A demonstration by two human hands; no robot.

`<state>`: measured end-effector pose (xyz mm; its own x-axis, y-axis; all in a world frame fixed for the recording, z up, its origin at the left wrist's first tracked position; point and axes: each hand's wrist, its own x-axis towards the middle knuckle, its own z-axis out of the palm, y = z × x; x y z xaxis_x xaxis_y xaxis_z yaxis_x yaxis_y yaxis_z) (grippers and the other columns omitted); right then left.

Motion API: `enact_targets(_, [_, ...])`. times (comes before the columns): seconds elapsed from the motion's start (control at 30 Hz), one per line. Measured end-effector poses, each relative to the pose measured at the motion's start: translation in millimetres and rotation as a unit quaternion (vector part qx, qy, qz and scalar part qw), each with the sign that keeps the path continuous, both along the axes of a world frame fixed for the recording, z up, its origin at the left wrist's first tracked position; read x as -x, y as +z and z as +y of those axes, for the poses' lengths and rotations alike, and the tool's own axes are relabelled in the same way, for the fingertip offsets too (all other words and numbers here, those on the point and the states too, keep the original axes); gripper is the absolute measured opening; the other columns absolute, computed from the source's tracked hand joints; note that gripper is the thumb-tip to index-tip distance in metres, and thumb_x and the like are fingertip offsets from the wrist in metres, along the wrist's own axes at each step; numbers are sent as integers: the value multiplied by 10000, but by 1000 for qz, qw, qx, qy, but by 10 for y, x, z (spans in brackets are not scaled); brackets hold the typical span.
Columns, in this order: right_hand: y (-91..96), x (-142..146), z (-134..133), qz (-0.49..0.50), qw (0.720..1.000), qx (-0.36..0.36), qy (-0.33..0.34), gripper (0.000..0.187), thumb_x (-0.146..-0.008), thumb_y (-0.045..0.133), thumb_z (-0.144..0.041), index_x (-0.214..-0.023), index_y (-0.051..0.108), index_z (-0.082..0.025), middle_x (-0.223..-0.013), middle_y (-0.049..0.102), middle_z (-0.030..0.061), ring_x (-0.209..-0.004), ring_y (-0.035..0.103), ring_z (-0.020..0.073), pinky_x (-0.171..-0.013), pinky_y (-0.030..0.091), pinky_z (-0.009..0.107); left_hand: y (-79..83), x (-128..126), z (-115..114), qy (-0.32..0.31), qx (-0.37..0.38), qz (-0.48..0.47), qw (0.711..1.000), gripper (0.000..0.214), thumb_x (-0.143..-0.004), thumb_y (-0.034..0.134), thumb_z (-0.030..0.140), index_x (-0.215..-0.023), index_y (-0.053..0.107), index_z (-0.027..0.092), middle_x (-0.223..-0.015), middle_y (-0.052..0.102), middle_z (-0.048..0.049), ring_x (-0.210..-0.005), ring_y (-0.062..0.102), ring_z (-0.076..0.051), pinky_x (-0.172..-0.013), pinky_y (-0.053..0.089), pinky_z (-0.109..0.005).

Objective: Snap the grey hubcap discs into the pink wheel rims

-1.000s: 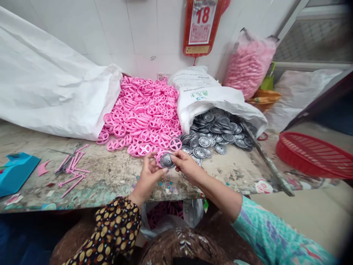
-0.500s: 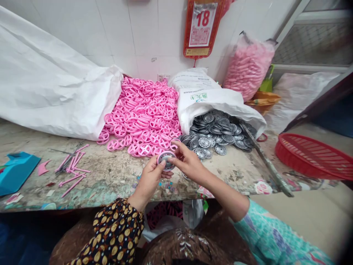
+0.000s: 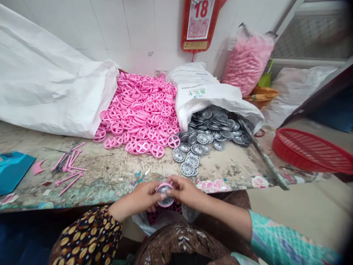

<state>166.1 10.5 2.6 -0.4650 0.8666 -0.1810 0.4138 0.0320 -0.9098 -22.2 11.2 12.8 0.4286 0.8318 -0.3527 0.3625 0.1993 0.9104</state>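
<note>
Plastic rings (image 3: 138,114) on the workbench (image 3: 110,173), just left of the metal discs (image 3: 212,129)

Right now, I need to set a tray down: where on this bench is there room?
There's room on the worn bench between the pink plastic rods and the pink rings, and between the silver discs and the metal bar. It's crowded where rings and discs spill forward, and around the left hand and right hand.

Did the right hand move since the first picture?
Yes. The right hand moved back toward the person: it was out over the table, and now it is at the table's front edge.
</note>
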Motion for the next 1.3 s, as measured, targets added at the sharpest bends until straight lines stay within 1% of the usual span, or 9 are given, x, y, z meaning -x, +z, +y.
enact_targets(0.1, [56, -54, -116, -107, 982, -142, 67, 345, -806, 593, -260, -1148, 575, -220, -997, 615, 60, -881, 573, 186, -776, 439, 292, 6, 149, 127, 4, -181, 138, 974, 265, -744, 616, 304, -979, 685, 204, -582, 605, 9, -514, 547, -140, -496, 397, -227])
enact_targets(0.23, [272, -135, 292, -237, 933, -265, 59, 277, -917, 425, -255, -1126, 595, -194, -1003, 616, 86, -921, 569, 184, -815, 417, 283, 15, 77, 512, 18, -384, 341, 858, 298, -833, 467, 171, -1066, 652, 189, -868, 626, -92, -785, 578, -210, -681, 427, -316])
enact_targets(0.4, [324, -233, 908, -459, 838, -294, 17, 239, -824, 593, -294, -1009, 630, -148, -983, 619, 145, -929, 554, 261, -777, 406, 325, -123, -124, 854, -18, -473, 466, 748, 214, -834, 454, 130, -878, 663, 150, -884, 556, -142, -858, 520, -266, -688, 407, -370])
enact_targets(0.6, [140, -307, 1059, -423, 857, -292, 28, 404, -766, 668, -313, -1136, 573, -181, -1068, 553, 118, -963, 538, 237, -767, 410, 297, -214, -21, 890, -26, -524, 463, 715, 178, -859, 467, 203, -875, 637, 152, -920, 559, -132, -892, 484, -268, -732, 393, -387])
enact_targets(0.87, [130, -352, 1233, -389, 879, -272, 40, 512, -685, 738, -334, -1148, 581, -181, -1045, 561, 95, -933, 553, 220, -742, 404, 270, -221, -88, 936, -42, -521, 437, 732, 184, -831, 482, 156, -769, 655, 146, -927, 580, -147, -910, 498, -275, -727, 406, -410])
enact_targets(1.0, [198, -399, 1211, -271, 926, -262, -1, 222, -770, 631, -247, -986, 663, -204, -964, 590, 52, -872, 562, 177, -758, 398, 270, -213, -99, 939, 84, -471, 260, 839, 120, -801, 524, 168, -790, 643, 162, -959, 618, -114, -944, 530, -239, -837, 419, -412])
enact_targets(1.1, [313, -309, 1119, -50, 971, -210, -99, 135, -798, 590, -299, -831, 644, -180, -791, 602, 16, -753, 550, 156, -708, 417, 272, -105, -153, 866, 248, -258, -50, 933, 125, -804, 562, 291, -812, 605, 174, -818, 634, -38, -816, 585, -180, -813, 467, -374])
enact_targets(1.2, [442, -106, 963, 95, 951, -221, -195, 185, -792, 599, -367, -825, 604, -185, -752, 578, 3, -698, 519, 144, -665, 424, 266, 79, -275, 730, 277, -12, -351, 895, 218, -761, 646, 349, -875, 577, 176, -851, 651, -24, -787, 626, -154, -796, 502, -358])
enact_targets(1.3, [536, 52, 790, 69, 927, -303, -211, 171, -798, 605, -359, -801, 596, -189, -830, 558, 31, -764, 514, 153, -717, 429, 277, 247, -376, 577, 269, 48, -450, 850, 273, -723, 707, 286, -944, 583, 186, -970, 658, -23, -827, 635, -130, -800, 509, -318])
